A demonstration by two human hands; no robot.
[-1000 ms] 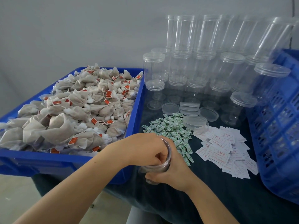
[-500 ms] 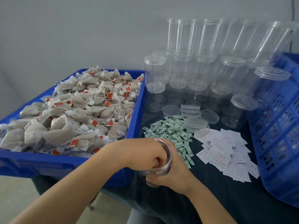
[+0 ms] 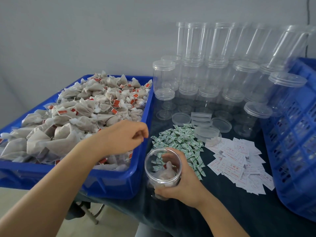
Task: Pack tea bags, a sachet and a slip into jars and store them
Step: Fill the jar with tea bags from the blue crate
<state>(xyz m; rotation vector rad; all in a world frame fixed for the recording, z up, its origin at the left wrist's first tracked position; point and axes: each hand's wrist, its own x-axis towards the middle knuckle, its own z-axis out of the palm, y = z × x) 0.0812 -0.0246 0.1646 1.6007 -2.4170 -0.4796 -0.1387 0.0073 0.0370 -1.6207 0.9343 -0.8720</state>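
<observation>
My right hand grips a clear lidless jar at the table's front edge, and a tea bag lies inside it. My left hand hovers over the near right corner of the blue tray, fingers loosely curled and holding nothing. The tray is heaped with grey tea bags with red tags. A pile of green-and-white sachets lies just behind the jar. White paper slips with red print are spread to the right of the sachets.
Stacked clear jars, some lidded, fill the back of the dark table. Loose lids lie in front of them. A blue slatted crate stands at the right edge. A grey wall is behind.
My left hand has come out of the jar's mouth and moved up and left over the tea bag tray. The jar stays in my right hand, its opening now uncovered.
</observation>
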